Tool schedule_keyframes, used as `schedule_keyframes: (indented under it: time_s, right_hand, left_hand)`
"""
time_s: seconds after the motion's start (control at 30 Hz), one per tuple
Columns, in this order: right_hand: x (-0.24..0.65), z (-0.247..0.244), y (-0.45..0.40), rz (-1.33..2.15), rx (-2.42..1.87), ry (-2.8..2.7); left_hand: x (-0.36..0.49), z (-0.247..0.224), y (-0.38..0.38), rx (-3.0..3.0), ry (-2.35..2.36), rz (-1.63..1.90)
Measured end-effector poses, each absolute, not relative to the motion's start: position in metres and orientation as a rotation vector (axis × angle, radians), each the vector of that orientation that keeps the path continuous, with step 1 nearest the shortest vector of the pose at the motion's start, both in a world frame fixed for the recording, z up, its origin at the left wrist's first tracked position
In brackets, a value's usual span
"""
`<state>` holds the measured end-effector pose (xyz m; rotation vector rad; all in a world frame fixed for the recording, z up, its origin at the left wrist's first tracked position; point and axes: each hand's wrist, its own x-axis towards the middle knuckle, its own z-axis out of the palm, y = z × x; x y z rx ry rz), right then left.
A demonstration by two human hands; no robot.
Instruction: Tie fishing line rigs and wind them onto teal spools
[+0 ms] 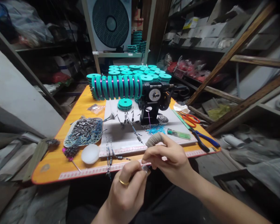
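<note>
At the near edge of the table, my left hand (128, 188), with a gold ring, is closed in a pinch. My right hand (170, 158) is closed beside it, fingertips pressed together, and a grey wrap (154, 139) covers one finger. A small whitish piece (144, 168) shows at the left fingertips; its kind is too small to tell. Just beyond the hands, a dark weighted line rig (136, 134) hangs over the white board (123, 147). Teal spools (116, 87) wound with purple line sit in a row on a black winding machine (151, 102).
A tray (67, 144) of grey weights and blue tubes stands left, near a white bowl (90, 154). Blue-handled pliers (204, 140), orange scissors (190, 119) and a green-capped tube (178, 134) lie right. More teal spools (147, 77) stand behind the machine.
</note>
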<state>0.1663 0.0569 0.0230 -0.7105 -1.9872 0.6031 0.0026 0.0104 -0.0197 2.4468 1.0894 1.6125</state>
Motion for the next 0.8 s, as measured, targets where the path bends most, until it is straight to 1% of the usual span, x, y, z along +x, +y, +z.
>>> schedule_keyframes:
  time_s: [0.13, 0.27, 0.37, 0.53, 0.7, 0.8]
  right_hand:
    - [0.162, 0.022, 0.060, 0.544, -0.739, -2.021]
    - [0.162, 0.020, 0.061, 0.569, -0.767, -2.013]
    - [0.166, 0.022, 0.055, 0.578, -0.788, -2.037]
    - [0.177, 0.019, 0.042, 0.500, -0.781, -2.331]
    - [0.181, 0.007, 0.044, 0.399, -0.697, -2.312]
    - [0.184, 0.003, 0.050, 0.256, -0.638, -2.325]
  left_hand:
    - [-0.003, -0.021, 0.014, 2.633, 0.973, 1.611]
    - [-0.006, -0.019, 0.017, 2.753, 0.862, 1.516]
    - [-0.006, -0.018, 0.015, 2.604, 0.987, 1.485]
    - [-0.006, -0.021, 0.007, 2.335, 1.174, 1.504]
    - [-0.002, -0.020, 0.003, 2.165, 1.208, 1.475]
    - [-0.001, -0.015, 0.006, 1.962, 1.237, 1.390]
